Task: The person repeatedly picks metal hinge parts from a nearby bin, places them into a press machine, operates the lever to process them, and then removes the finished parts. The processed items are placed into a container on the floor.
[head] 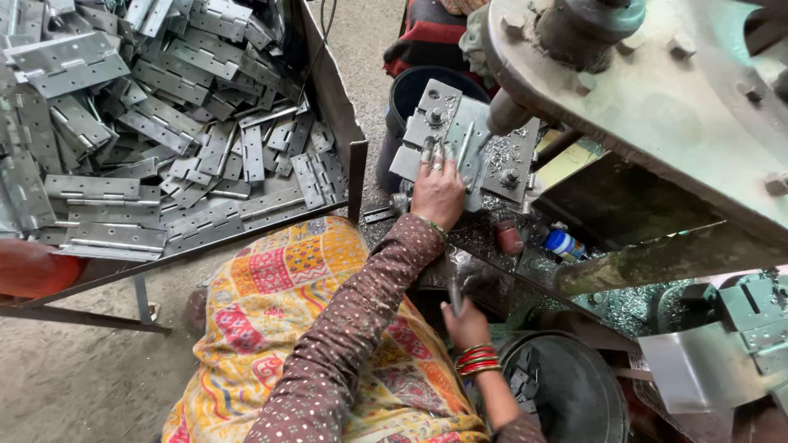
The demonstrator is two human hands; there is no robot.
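Observation:
My left hand (437, 193) reaches forward onto the grey die plate (509, 160) of a press. Its fingertips lie on a small metal hinge leaf (430, 150) and hold it against the plate, just left of the press ram (502, 115). My right hand (466, 325), with red bangles on the wrist, is lower and closer to me. It is closed around a thin grey metal piece (454, 295) that sticks up from the fist. My lap is covered by a patterned yellow cloth (279, 295).
A big metal tray (332, 90) piled with several hinges (164, 139) stands at the left on a frame. A dark bucket (408, 94) sits beyond the die plate, and a round black tub (574, 394) by my right hand. Metal shavings and a small blue-capped bottle (565, 244) lie on the press bed. Someone's striped clothing (427, 33) shows at the top.

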